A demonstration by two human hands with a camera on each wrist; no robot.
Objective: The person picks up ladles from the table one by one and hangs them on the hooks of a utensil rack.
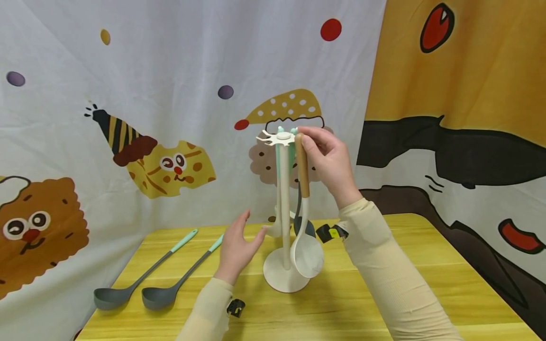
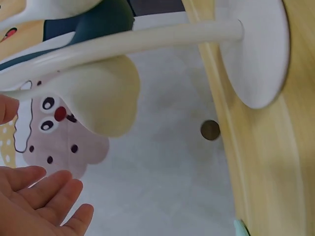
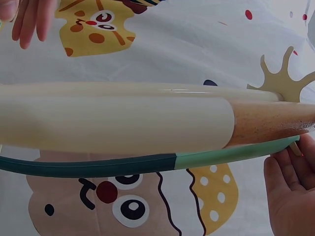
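A white ladle (image 1: 308, 258) with a wooden handle hangs down at the right side of a white utensil rack (image 1: 286, 199). My right hand (image 1: 332, 161) pinches the top of its wooden handle, close by the rack's hooked top. Behind it hangs a utensil with a mint handle and dark shaft (image 3: 98, 167); in the right wrist view its upper end lies by my right fingertips. Left of the rack's pole hangs a cream utensil head (image 2: 106, 101). My left hand (image 1: 239, 246) is held beside the rack, fingers spread and holding nothing.
Two grey ladles with mint handles, one farther left (image 1: 113, 298) and one nearer (image 1: 159, 297), lie on the wooden table (image 1: 341, 303) left of the rack. Its round white base (image 1: 279, 279) rests on the table. A cartoon-printed curtain (image 1: 179, 57) hangs behind.
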